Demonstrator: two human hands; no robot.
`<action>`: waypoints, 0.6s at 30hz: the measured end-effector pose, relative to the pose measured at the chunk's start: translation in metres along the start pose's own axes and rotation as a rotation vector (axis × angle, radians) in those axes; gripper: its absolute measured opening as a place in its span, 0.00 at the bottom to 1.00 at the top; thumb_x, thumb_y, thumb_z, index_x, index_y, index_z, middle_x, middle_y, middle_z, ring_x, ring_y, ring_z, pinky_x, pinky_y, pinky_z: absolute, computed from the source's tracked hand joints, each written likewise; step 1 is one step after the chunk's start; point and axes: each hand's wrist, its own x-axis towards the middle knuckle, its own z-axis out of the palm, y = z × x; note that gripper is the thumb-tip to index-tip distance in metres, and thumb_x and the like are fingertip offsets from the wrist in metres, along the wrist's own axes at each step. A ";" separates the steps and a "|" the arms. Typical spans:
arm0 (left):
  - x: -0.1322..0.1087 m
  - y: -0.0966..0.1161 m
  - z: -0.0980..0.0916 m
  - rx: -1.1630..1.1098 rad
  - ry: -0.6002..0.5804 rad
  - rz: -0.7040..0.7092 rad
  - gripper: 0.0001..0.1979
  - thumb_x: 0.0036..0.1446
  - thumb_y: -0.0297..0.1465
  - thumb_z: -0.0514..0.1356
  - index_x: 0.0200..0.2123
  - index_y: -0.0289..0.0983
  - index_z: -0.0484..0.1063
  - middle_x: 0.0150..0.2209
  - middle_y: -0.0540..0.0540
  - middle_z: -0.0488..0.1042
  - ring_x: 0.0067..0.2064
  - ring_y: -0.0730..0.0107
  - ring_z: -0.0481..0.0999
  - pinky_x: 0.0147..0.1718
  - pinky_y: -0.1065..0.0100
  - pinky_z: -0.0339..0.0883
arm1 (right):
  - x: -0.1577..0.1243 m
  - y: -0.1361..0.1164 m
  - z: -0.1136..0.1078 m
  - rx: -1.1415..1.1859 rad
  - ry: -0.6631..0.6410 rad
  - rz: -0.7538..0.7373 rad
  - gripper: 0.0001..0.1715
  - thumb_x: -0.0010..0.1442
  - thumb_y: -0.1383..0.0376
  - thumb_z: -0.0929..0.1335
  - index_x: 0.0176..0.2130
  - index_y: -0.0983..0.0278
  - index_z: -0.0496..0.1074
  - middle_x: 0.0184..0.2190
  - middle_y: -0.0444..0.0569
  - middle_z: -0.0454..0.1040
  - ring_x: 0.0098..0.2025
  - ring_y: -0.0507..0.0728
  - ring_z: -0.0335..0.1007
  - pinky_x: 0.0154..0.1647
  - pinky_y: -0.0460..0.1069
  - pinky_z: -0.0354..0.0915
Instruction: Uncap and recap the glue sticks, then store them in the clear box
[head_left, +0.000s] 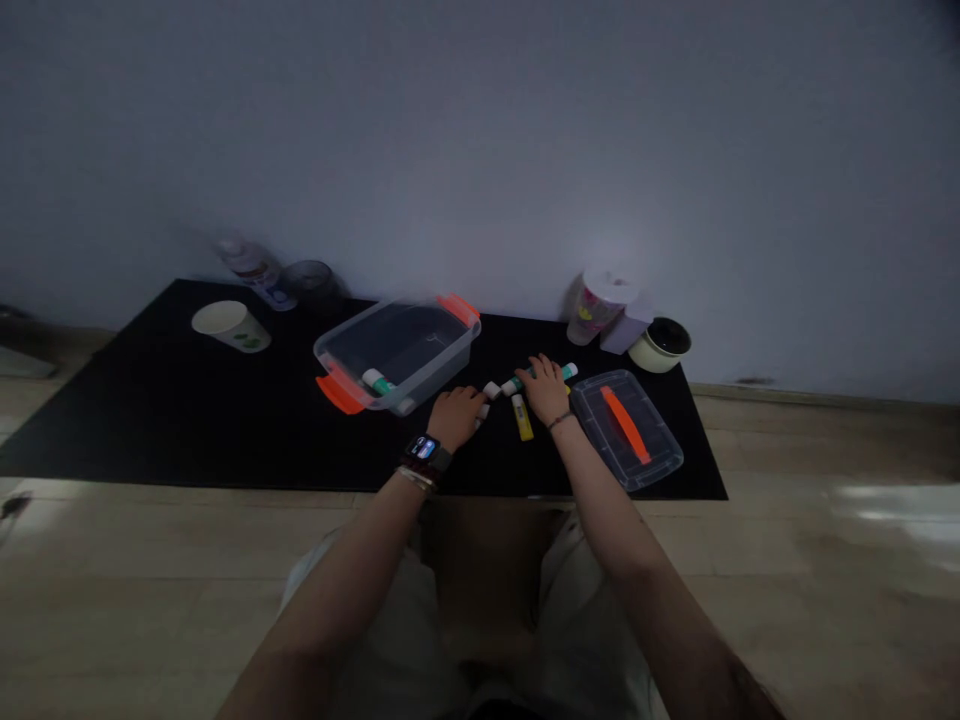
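Note:
On the black table, my left hand (454,417) is closed around a white-ended glue stick (482,413), just right of the clear box (442,372). My right hand (546,388) lies over a green and white glue stick (512,386), its fingers apart on top; whether it grips the stick is unclear. A white cap or stick end (491,390) lies between the hands. Below it is a yellow glue stick (523,418) with a white cap. Inside the clear box, which has orange latches, rests another green and white glue stick (382,385).
A clear lid (660,432) with an orange handle lies at the right. Behind it stand a lidded cup (592,305), a purple box (626,327) and a cream pot (660,350). At the left are a paper cup (234,327), a bottle (257,272) and a dark container (315,287).

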 end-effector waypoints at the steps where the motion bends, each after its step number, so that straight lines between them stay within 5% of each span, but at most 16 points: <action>1: 0.000 0.000 -0.001 0.001 -0.005 -0.001 0.18 0.62 0.27 0.58 0.54 0.39 0.73 0.53 0.39 0.75 0.56 0.50 0.73 0.51 0.54 0.67 | 0.000 0.001 0.001 -0.001 0.009 -0.007 0.22 0.70 0.70 0.60 0.57 0.58 0.74 0.65 0.56 0.65 0.70 0.65 0.51 0.67 0.63 0.49; 9: 0.001 -0.003 -0.015 -0.094 0.039 -0.052 0.15 0.62 0.34 0.61 0.52 0.40 0.73 0.51 0.42 0.76 0.53 0.54 0.75 0.48 0.59 0.68 | 0.001 0.009 -0.002 0.009 0.028 -0.049 0.19 0.69 0.68 0.62 0.56 0.61 0.74 0.63 0.54 0.68 0.68 0.65 0.54 0.67 0.61 0.51; 18: -0.001 -0.009 -0.009 -0.113 0.027 -0.070 0.15 0.63 0.34 0.59 0.52 0.39 0.73 0.51 0.41 0.76 0.54 0.56 0.75 0.49 0.61 0.69 | 0.001 0.003 0.007 0.029 -0.019 -0.049 0.22 0.69 0.69 0.62 0.60 0.62 0.70 0.62 0.57 0.69 0.68 0.63 0.55 0.69 0.62 0.47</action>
